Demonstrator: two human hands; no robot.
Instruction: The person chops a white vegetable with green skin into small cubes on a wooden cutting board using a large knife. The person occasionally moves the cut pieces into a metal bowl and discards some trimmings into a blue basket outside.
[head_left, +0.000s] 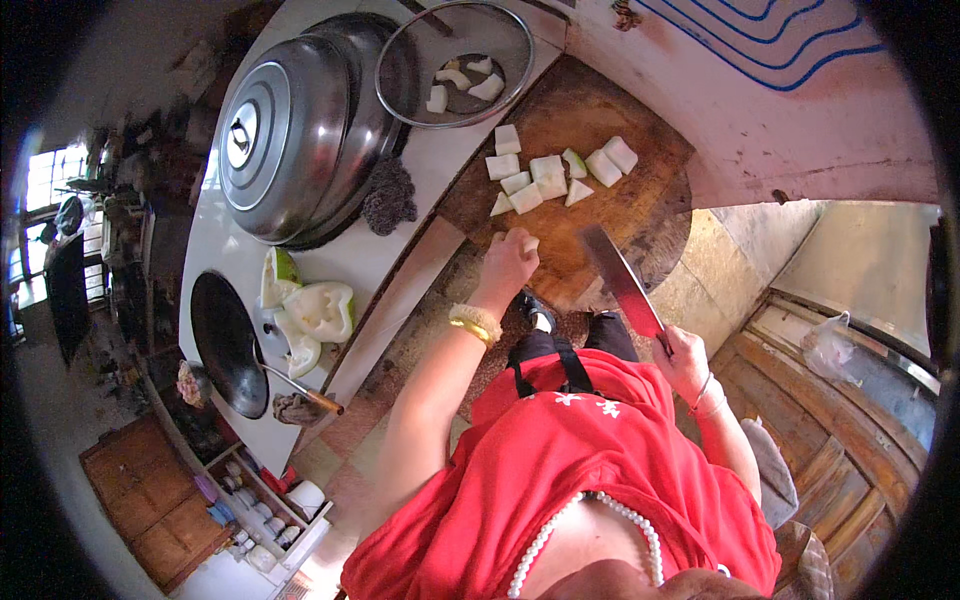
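Observation:
My left hand (508, 264) holds a small pale piece of melon (531, 244) at the near edge of a round wooden chopping board (637, 217). In my right hand (684, 358) is the handle of a cleaver (624, 281), its broad blade angled over the board's right part. Several cut pale chunks of melon (548, 175) lie on the board beyond my hands, a few with green rind. To the upper left, a round basket (386, 90) with a metal rim has several more pieces in it. Larger green-skinned melon sections (319, 310) rest on the white counter.
Left on the white counter (382, 300) stand a large lidded metal pot (300, 142), a dark wok (229, 345) with a wooden-handled utensil (319, 399), and a dark scouring pad (390, 196). A wall (787, 127) borders the board at upper right. A wooden door (817, 420) is at right.

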